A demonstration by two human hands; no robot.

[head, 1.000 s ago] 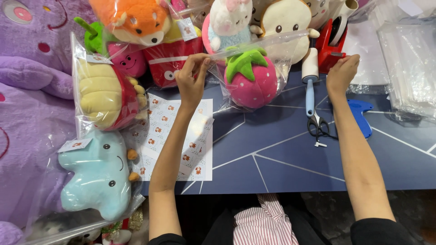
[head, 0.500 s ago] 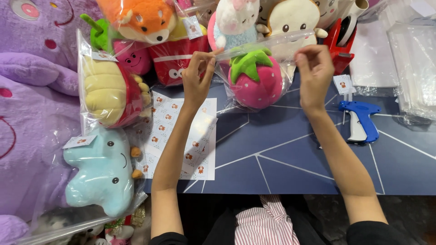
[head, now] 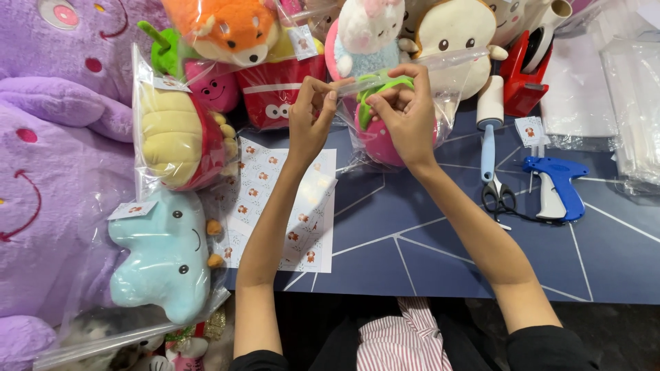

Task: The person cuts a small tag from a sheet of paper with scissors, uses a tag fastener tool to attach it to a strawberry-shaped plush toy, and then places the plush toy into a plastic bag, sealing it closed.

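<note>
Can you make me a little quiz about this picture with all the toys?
1. True or false: both hands are at the top edge of the bagged strawberry plush.
2. What colour is the tagging gun? A red, B blue, C green.
3. What lies under the left hand's forearm?

Key: 1 true. 2 B. 3 the sticker sheet.

The strawberry plush (head: 385,141) is pink-red with a green leaf cap. It sits upright inside a clear plastic bag (head: 447,89) on the blue surface (head: 440,240), between my hands. The bag's open top edge runs flat and horizontal above the leaves, pinched at my fingertips (head: 375,103).
</note>
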